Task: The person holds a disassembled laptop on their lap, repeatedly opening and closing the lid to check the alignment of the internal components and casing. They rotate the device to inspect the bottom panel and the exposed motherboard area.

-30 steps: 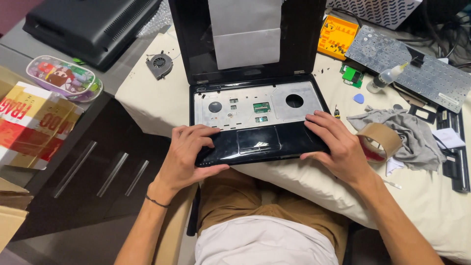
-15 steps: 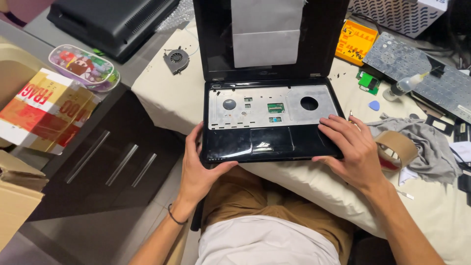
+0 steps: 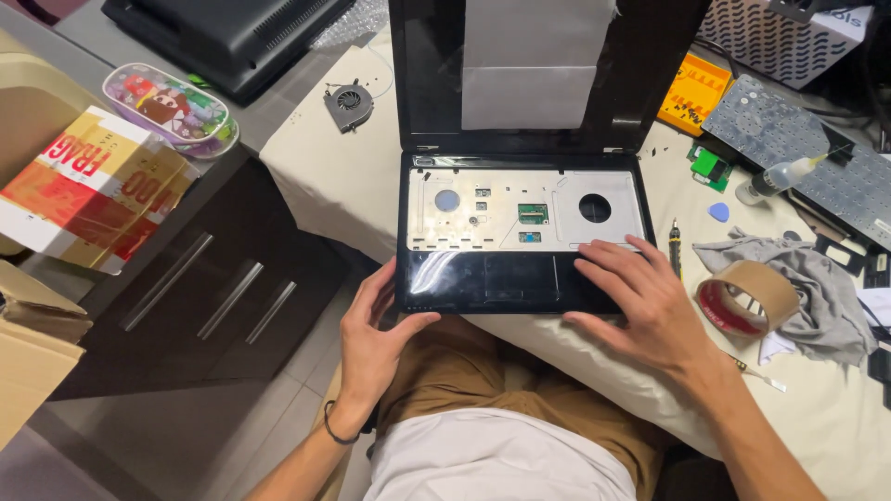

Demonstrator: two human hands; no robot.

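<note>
An open black laptop [image 3: 520, 223] with its keyboard removed lies on a cream cloth-covered surface, its bare metal tray showing. My left hand [image 3: 376, 329] grips the laptop's front left corner, thumb on the palm rest and fingers underneath. My right hand [image 3: 640, 301] lies flat, fingers spread, on the right of the palm rest. A white sheet [image 3: 534, 60] is stuck to the screen.
A tape roll [image 3: 747, 297] and grey rag [image 3: 817, 278] lie to the right, with a small screwdriver [image 3: 675, 246], blue pick [image 3: 719, 211], glue bottle [image 3: 775, 176] and detached keyboard [image 3: 789, 139]. A fan [image 3: 348, 100] lies at the left. A dark drawer cabinet [image 3: 213, 288] stands left of my lap.
My left hand slid from the top of the palm rest to the laptop's front left corner. The view shifted, so the laptop sits higher in the picture.
</note>
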